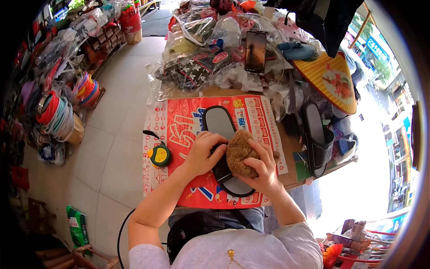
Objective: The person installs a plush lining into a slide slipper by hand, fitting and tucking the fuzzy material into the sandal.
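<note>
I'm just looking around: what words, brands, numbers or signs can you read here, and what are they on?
"199", in blue on the red poster; its large stylised characters and small rows of figures are not clear enough to quote.
Tape measure: yellow label, too small to read.
Yellow hat: red characters, unclear.
Blue street sign: white characters, too blurred.
Green packet: label too small.

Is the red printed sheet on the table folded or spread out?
Spread out: the red sheet lies flat, print showing around the black slipper.
</note>
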`<action>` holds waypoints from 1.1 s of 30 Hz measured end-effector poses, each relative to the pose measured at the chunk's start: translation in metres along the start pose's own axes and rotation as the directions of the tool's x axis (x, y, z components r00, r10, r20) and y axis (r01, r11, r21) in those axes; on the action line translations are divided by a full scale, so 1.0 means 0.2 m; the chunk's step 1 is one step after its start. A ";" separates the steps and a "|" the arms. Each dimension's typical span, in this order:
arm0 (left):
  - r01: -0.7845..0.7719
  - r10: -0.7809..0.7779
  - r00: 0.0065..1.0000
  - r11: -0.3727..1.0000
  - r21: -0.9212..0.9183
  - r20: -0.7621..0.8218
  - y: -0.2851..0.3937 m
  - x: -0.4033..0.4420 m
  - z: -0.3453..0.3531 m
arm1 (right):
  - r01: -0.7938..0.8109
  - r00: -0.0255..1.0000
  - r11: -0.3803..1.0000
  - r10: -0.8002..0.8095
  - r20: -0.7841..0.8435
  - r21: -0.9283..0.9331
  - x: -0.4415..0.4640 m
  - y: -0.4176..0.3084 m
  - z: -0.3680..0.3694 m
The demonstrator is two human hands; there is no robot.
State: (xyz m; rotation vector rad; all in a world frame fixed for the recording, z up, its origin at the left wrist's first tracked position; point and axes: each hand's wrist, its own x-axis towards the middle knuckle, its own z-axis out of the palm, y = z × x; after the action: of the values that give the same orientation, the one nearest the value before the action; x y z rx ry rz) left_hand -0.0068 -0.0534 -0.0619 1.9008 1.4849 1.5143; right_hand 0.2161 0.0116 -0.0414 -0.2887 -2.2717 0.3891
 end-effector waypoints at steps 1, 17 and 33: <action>0.000 0.000 1.000 1.000 0.000 0.003 0.00 0.00 0.00 | 0.011 1.000 0.999 -0.011 0.003 -0.034 -0.01 0.02 -0.01; -0.026 0.026 0.999 1.000 -0.001 -0.036 -0.02 0.00 0.03 | 0.128 0.990 0.986 -0.121 0.069 -0.103 0.01 -0.01 -0.08; 0.012 -0.014 0.999 0.999 -0.046 -0.033 -0.03 -0.01 0.04 | -0.139 0.980 0.990 0.133 -0.149 -0.029 -0.10 0.10 -0.17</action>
State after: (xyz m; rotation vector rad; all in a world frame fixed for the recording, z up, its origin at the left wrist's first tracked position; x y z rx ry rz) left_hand -0.0033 -0.0499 -0.0704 1.8452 1.4610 1.5686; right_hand 0.2552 0.0290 -0.0404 -0.4795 -2.1230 0.3812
